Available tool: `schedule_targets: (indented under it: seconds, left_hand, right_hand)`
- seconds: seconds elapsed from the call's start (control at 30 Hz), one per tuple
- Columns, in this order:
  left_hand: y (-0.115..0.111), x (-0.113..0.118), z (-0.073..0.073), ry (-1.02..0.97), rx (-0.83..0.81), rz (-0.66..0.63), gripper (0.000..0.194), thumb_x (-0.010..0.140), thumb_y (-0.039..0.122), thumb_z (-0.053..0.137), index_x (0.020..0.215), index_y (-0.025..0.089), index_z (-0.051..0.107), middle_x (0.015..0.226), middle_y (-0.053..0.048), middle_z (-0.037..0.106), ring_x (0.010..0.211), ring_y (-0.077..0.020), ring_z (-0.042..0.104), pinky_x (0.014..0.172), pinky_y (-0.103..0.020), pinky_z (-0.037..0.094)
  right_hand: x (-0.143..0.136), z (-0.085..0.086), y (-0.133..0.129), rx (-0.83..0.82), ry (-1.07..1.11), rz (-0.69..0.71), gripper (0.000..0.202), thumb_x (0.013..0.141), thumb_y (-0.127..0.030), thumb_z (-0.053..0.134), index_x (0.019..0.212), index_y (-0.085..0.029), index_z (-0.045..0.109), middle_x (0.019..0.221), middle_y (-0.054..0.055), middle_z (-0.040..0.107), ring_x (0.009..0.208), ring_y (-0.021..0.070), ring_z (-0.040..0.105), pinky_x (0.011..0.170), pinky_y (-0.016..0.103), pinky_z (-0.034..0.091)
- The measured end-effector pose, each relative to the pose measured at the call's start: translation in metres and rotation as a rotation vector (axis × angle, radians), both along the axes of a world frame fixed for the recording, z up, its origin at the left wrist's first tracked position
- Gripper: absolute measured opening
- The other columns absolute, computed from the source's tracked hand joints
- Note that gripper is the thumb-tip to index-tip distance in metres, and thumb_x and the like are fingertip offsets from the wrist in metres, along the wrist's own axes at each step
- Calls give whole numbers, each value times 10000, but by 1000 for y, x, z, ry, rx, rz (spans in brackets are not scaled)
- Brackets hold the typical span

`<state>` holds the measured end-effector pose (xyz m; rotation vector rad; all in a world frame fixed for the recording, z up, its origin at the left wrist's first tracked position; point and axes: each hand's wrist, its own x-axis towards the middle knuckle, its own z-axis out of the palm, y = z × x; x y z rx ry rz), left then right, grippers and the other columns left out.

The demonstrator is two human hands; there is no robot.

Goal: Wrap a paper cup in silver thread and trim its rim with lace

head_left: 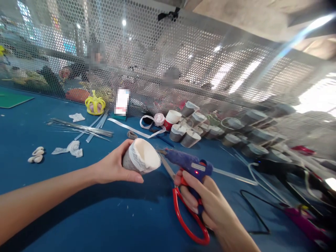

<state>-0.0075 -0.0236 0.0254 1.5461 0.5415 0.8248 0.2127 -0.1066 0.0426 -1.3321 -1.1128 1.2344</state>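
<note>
My left hand [115, 162] is wrapped round a small grey cup [131, 161] with white lace at its rim. The cup is tilted, its pale open mouth facing right. In my right hand [202, 196] is a blue hot glue gun [181, 159] with a red light lit and a clear glue stick [236, 176] out of its back. Its nozzle points left, close to the cup's rim; whether they touch I cannot tell. Red-handled scissors [181, 217] lie on the table below the glue gun, partly hidden by it and my right hand.
Several similar cups [190, 138] are piled along the mesh screen [147, 42]. White ribbon [131, 127], metal wires [81, 127], a lace bow [70, 149], shell-like pieces [36, 155] and a yellow crown-shaped thing [95, 104] lie on the blue table [105, 217]. Cables and a black stand [258, 213] occupy the right.
</note>
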Motion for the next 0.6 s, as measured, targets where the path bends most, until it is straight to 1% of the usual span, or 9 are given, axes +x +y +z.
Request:
schedule_targets:
  seconds: [0.1, 0.2, 0.27, 0.37, 0.43, 0.5, 0.6]
  left_hand:
    - [-1, 1, -1, -42, -10, 10, 693, 548, 229, 777, 1114, 186, 380, 1070, -66, 546, 998, -219, 530, 849, -332, 435]
    - [-1, 2, -2, -64, -2, 35, 690, 544, 225, 780, 1104, 193, 378, 1070, -59, 547, 1000, -216, 529, 846, -324, 435]
    - [-1, 3, -3, -53, 19, 59, 680, 541, 237, 782, 1089, 193, 382, 1060, -58, 549, 991, -220, 533, 833, -325, 442]
    - [-1, 3, -5, 2, 96, 116, 660, 541, 268, 784, 1066, 191, 391, 1042, -53, 547, 978, -222, 535, 829, -331, 444]
    - [1, 2, -6, 47, 155, 144, 650, 547, 288, 783, 1059, 192, 394, 1034, -47, 543, 971, -216, 534, 830, -330, 441]
    - [2, 1, -8, 80, 199, 157, 642, 558, 309, 776, 1059, 192, 392, 1028, -44, 542, 955, -209, 539, 824, -329, 444]
    - [5, 1, -10, 125, 263, 169, 673, 551, 329, 778, 1079, 193, 384, 1053, -53, 543, 956, -212, 541, 837, -341, 441]
  right_hand:
    - [-5, -2, 0, -12, 71, 7, 311, 749, -437, 601, 684, -132, 592, 347, -76, 369, 281, 17, 250, 305, 161, 158]
    - [-11, -2, 0, -9, 55, -5, 325, 735, -461, 600, 671, -142, 585, 345, -81, 359, 282, 21, 256, 303, 162, 183]
    - [-13, -2, -1, 17, -54, -40, 342, 732, -481, 591, 654, -149, 586, 331, -79, 360, 284, 34, 279, 310, 174, 227]
    - [-11, -3, 0, 70, -381, -132, 362, 709, -504, 595, 629, -152, 616, 321, -54, 415, 304, 71, 368, 347, 208, 319]
    - [-8, -4, 1, 57, -571, -172, 383, 684, -522, 601, 593, -151, 633, 323, -33, 450, 325, 99, 428, 380, 231, 367]
    - [-6, -3, 1, 13, -655, -169, 392, 678, -525, 597, 556, -154, 631, 326, -22, 465, 335, 113, 452, 401, 245, 387]
    - [-5, 2, 0, -2, -627, -92, 369, 701, -494, 592, 563, -153, 621, 330, -29, 459, 334, 105, 440, 417, 244, 385]
